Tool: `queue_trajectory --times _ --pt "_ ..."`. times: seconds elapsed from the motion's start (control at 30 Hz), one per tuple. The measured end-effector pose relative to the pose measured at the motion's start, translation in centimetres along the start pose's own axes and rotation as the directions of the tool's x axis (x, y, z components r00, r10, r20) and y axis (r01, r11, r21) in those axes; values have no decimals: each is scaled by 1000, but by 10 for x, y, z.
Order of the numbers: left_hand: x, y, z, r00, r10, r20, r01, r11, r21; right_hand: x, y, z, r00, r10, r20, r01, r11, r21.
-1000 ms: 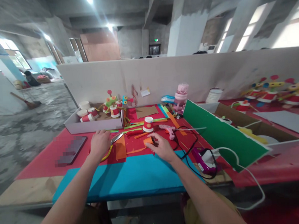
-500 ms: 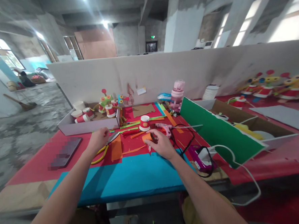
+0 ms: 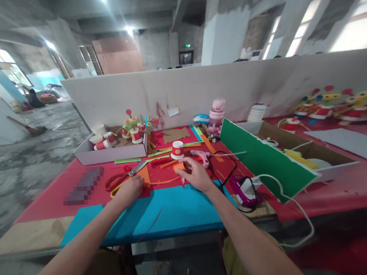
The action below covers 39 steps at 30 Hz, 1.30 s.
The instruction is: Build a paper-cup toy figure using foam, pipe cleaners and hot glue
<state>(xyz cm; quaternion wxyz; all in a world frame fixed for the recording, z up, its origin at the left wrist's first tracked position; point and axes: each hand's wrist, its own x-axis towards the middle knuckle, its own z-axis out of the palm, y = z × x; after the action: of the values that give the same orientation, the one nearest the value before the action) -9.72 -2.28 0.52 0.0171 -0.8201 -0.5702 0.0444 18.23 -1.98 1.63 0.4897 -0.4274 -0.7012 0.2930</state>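
My right hand (image 3: 196, 175) is closed around a small orange paper roll (image 3: 179, 167), held over the red table covering. My left hand (image 3: 131, 192) is lower left, its fingers drawn together over an orange paper sheet (image 3: 144, 173); whatever they may hold is hidden. Just beyond that hand lie scissors (image 3: 138, 167) with red and yellow handles near them. A red-and-white paper cup (image 3: 177, 149) stands upside down past the roll. Beside my right hand rests a pink glue gun (image 3: 203, 157). In front, a thin reddish strip (image 3: 154, 223) shows against the blue sheet (image 3: 181, 208).
A shallow box (image 3: 110, 156) with paper cups and figures sits at the left back. On the right are a green board (image 3: 266, 161), a divided box (image 3: 343, 166) and a purple power strip (image 3: 241, 192) with cables. A blurred dark phone-like slab (image 3: 84, 186) lies left.
My left hand has moved down and right, off the scissors, to the orange sheet. The thin strip has come into view over the blue sheet. My right hand keeps the roll nearly in place.
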Motion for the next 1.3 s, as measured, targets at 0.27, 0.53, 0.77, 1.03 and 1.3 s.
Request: queue_trajectory --times 0.27,0.53,0.77,1.03,1.3 --pt "10 -37 -65 924 -283 -256 242 953 -180 0 5 1 1000 -4 30 6 998 -68" --pt "59 2 -159 913 -122 -390 154 987 53 -3 4 3 989 28 148 7 974 -229" --pt "145 163 -159 792 360 -493 -331 932 148 -2 8 6 986 64 153 -25 969 -246" --pt "229 232 -113 817 528 -233 -530 846 58 1 8 -1 973 87 215 -49 983 -178" --pt "139 104 -136 807 320 -496 -482 843 -240 1 9 4 992 84 95 -77 994 -72"
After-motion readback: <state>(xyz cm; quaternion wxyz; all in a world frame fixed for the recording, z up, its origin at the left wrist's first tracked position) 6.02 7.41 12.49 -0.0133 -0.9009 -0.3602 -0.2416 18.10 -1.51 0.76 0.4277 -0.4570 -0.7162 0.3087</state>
